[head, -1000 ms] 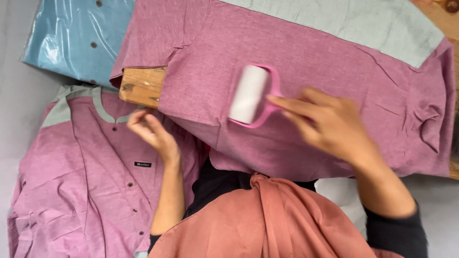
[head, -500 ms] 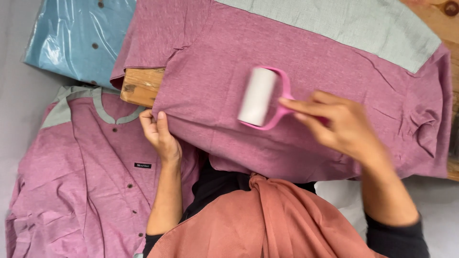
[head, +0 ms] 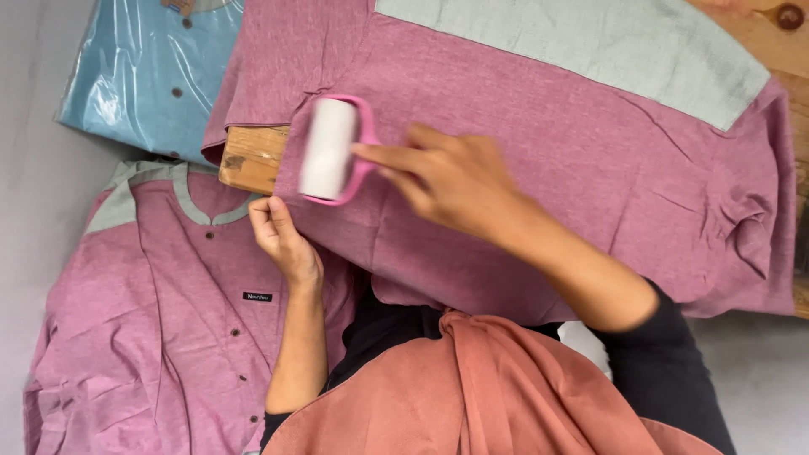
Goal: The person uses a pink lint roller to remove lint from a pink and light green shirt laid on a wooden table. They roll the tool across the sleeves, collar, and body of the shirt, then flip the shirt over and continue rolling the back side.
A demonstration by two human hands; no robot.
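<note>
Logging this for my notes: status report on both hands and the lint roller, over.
Right hand grips pink lint roller, rolling on mauve shirt near its left edge. Left hand pinches shirt hem. Nothing in the way.

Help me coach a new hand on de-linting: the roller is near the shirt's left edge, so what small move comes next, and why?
Probably draw the roller back rightward along a fresh strip just below. It sits at the left edge of the shirt, by the bare board corner, so little cloth is left that way. The right hand grips its handle; the left hand pinches the hem.
</note>
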